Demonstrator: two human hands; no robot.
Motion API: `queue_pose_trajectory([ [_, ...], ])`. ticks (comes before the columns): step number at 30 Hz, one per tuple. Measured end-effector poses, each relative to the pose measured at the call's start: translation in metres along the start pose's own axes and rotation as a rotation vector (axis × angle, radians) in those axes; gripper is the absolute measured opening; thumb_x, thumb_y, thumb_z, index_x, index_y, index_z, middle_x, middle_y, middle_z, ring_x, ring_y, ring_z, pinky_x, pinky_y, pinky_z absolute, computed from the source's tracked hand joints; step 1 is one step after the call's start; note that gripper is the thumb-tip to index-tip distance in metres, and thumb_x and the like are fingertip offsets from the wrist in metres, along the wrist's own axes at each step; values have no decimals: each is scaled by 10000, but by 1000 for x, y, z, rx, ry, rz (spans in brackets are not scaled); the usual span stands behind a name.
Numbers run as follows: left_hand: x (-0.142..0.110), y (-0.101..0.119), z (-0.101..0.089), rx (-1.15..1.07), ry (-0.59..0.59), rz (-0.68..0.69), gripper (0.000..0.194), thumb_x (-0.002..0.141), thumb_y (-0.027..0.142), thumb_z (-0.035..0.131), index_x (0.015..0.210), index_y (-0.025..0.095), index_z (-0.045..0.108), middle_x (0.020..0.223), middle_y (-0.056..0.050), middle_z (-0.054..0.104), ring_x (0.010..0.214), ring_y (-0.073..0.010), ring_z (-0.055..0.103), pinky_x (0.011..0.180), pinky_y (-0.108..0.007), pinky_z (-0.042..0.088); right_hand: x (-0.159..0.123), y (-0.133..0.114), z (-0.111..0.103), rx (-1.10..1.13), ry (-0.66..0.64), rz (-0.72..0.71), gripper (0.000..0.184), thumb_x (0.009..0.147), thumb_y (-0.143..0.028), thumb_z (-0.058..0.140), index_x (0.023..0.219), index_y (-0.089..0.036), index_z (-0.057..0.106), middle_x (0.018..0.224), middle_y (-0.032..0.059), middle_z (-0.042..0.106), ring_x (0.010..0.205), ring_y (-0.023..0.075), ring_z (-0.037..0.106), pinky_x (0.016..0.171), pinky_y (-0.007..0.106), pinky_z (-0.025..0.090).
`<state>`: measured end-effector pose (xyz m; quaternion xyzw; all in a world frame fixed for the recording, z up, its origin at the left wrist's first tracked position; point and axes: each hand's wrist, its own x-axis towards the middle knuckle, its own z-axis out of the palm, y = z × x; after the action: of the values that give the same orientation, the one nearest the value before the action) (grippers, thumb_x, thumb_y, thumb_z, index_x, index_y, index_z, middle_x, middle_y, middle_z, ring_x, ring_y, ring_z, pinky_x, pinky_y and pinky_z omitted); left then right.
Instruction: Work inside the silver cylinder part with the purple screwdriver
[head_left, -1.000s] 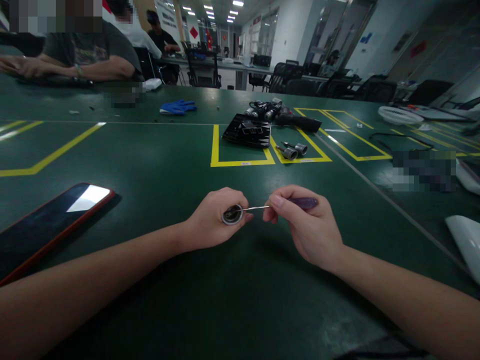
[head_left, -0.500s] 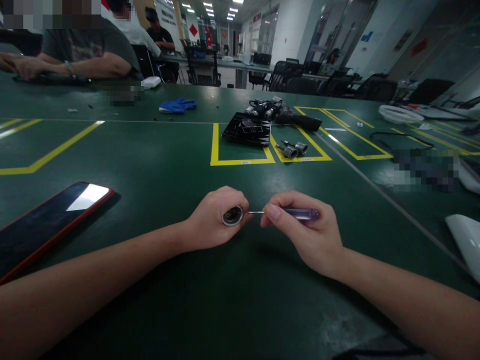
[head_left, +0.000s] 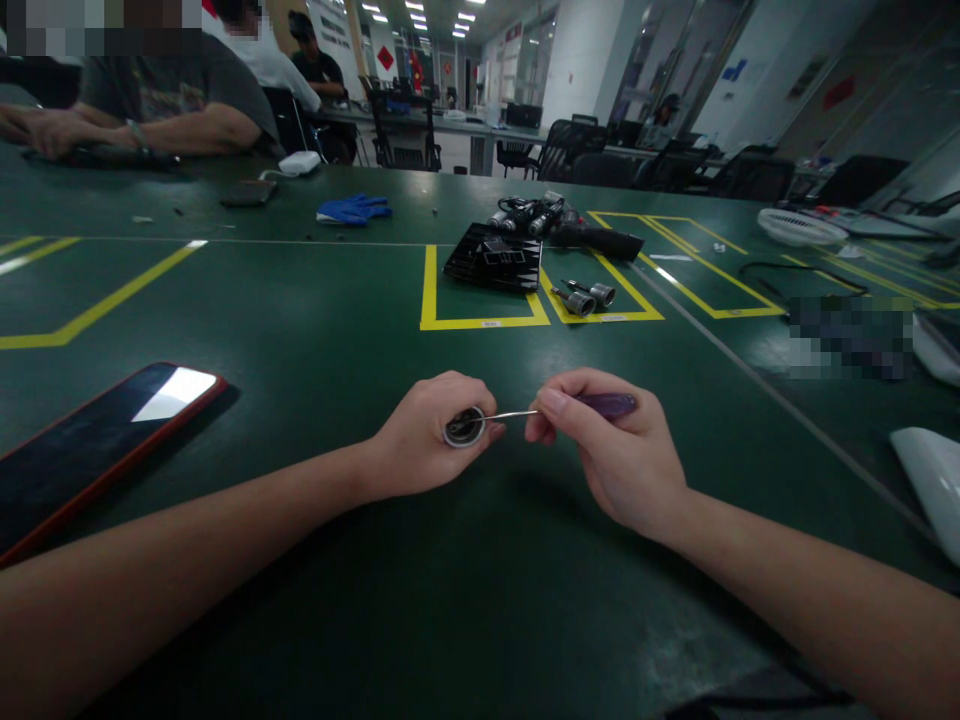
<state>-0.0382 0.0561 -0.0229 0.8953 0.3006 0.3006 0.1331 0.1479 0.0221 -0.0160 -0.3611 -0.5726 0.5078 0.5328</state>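
Note:
Wrapped in my left hand is a round metal-rimmed cylindrical part, its open end turned towards me; the rest of it is hidden by the fingers. My right hand grips a screwdriver by its translucent purple handle. The thin shaft points left, and its tip reaches into the part's open mouth. What the tip touches inside is too dark to make out. Both hands are held above the green table.
A phone lies at left. Beyond my hands are a black packet, two metal cylindrical parts in yellow-taped areas, and a pile of black items. A blue glove lies further back; a person sits at far left.
My right hand has risen slightly, tilting the screwdriver so that its shaft now slopes down to the left into the part. My left hand stays nearly still.

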Motion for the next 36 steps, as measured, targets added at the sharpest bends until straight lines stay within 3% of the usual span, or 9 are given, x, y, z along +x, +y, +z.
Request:
queue_pose_trajectory([
  [8,1,2,-1,-33,-2,7,114,770,169,549,666,150,509,635,5,559,595,-112,524,568,-224,412,-7,-17,0,-442,-87,-204,100,808,-204,585,720,-178,625,662,-19,628,611,89,576,582,216,467],
  [16,0,0,-1,-8,-13,-9,118,781,172,544,671,148,512,642,-1,566,588,-113,513,563,-226,401,-1,-2,0,-20,-12,-4,88,790,-258,622,730,-194,631,635,-35,629,607,93,605,564,212,479],
  [22,0,1,0,2,8,8,115,776,166,550,672,148,505,633,6,553,579,-108,510,554,-216,391,0,1,0,52,-23,42,78,801,-249,614,741,-201,628,638,-41,631,617,88,601,573,209,474],
  [26,1,2,0,0,12,13,126,783,176,550,668,146,509,634,5,559,582,-108,516,561,-215,397,-4,-7,0,-171,-17,-100,94,810,-235,593,741,-179,621,636,-28,624,603,90,589,560,211,467],
  [29,1,3,0,-6,22,41,120,773,171,546,661,146,508,623,5,556,586,-113,524,565,-217,403,-7,-15,1,-448,-93,-295,103,804,-177,578,717,-140,621,638,-4,617,596,86,567,555,213,444],
  [31,1,3,-1,-6,24,55,109,760,161,543,659,147,507,622,4,558,591,-117,529,568,-220,406,-8,-18,2,-517,-121,-363,102,789,-163,584,699,-129,617,631,1,605,577,81,551,533,211,429],
  [36,0,1,0,-29,1,30,105,763,149,570,671,143,519,647,-2,569,610,-117,528,587,-224,415,-4,-12,1,-333,-42,-107,108,742,-190,658,669,-147,591,594,-20,624,504,68,542,456,179,418],
])
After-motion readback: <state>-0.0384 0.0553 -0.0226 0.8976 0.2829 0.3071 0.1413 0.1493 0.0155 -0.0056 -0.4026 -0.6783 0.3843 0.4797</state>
